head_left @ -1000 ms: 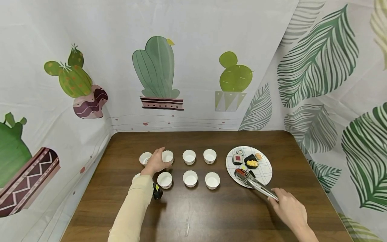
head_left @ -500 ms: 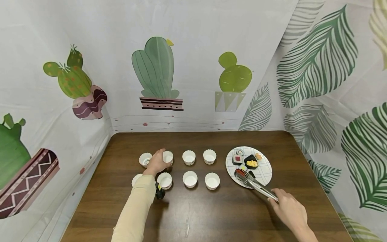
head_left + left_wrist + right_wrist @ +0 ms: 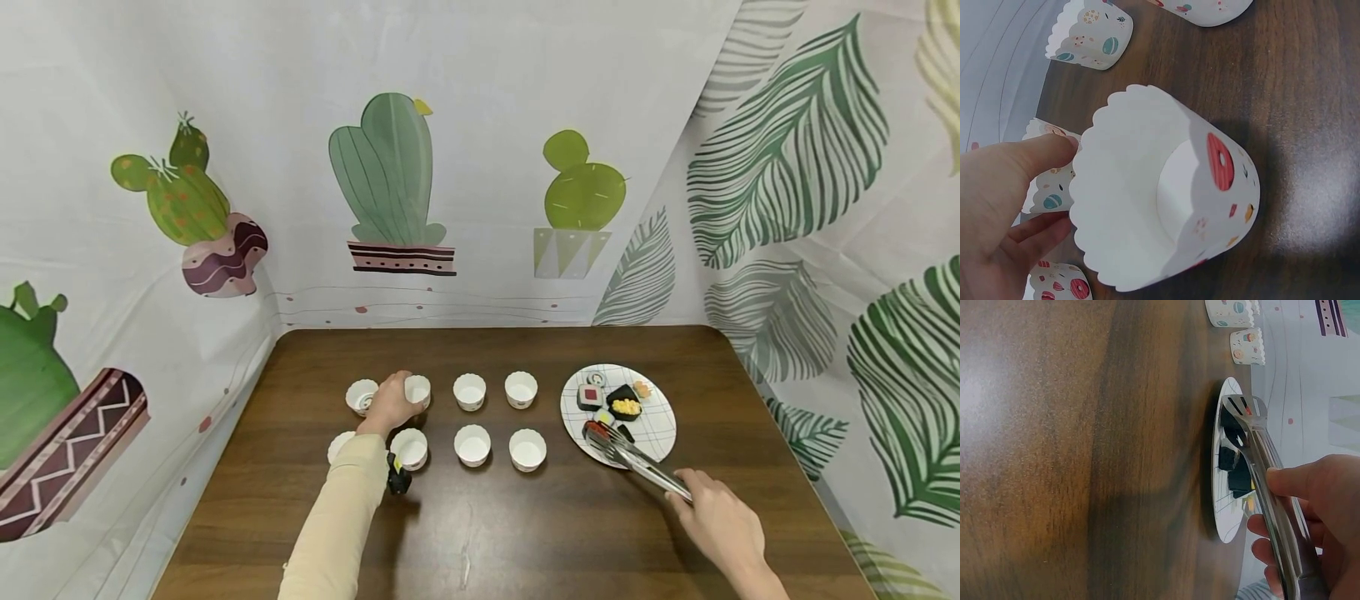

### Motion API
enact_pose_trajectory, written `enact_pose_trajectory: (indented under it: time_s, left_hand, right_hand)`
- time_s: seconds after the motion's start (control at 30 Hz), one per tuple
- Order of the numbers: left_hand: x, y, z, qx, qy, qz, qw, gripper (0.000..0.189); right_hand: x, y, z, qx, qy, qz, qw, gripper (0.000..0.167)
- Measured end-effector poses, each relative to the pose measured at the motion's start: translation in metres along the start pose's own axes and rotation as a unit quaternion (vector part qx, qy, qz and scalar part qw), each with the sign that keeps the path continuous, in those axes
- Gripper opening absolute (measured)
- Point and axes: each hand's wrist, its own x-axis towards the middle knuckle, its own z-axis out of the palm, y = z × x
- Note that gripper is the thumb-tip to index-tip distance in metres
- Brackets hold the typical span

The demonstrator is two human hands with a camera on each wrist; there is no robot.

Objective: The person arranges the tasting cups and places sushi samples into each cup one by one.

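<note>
The surface [image 3: 555, 533] is dark brown wood with rounded far corners; its grain runs mostly from side to side, a soft glare lies toward the near middle, and a pale mark [image 3: 465, 560] shows below it; white cloth [image 3: 487, 50] rises behind and at both sides, creased in places, with potted cacti [image 3: 393, 183] printed at the back and left and striped leaves [image 3: 795, 167] at the right.

Eight white cups [image 3: 472, 445] stand in two rows of four on the left and middle of the surface; the left hand [image 3: 392, 407] holds the second back cup [image 3: 417, 392] from the left between thumb and fingers, its sleeve [image 3: 333, 521] reaching over the front row; the round plate [image 3: 654, 440] sits at the right, bearing sushi [image 3: 625, 406]; the right hand [image 3: 720, 518] grips the tongs [image 3: 654, 473], their tips over the plate's near left part, at a red-topped piece [image 3: 595, 428]; whether they touch it I cannot tell.
</note>
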Motion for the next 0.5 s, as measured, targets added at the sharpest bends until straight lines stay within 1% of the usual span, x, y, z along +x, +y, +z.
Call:
enact_pose_trajectory:
  time_s: [0.27,0.5]
  left_hand:
    - [0.0005,-0.0006,0.0010,0.001,0.001,-0.001,1.0000,0.066]
    - [0.0000,-0.0008,0.0008,-0.001,-0.001,-0.007,1.0000,0.067]
  right_hand:
    - [-0.0016,0.0003,-0.0029,-0.002,0.004,0.002,1.0000,0.029]
    - [0.0003,0.0004,-0.0057,-0.002,0.033,-0.015,0.9993,0.030]
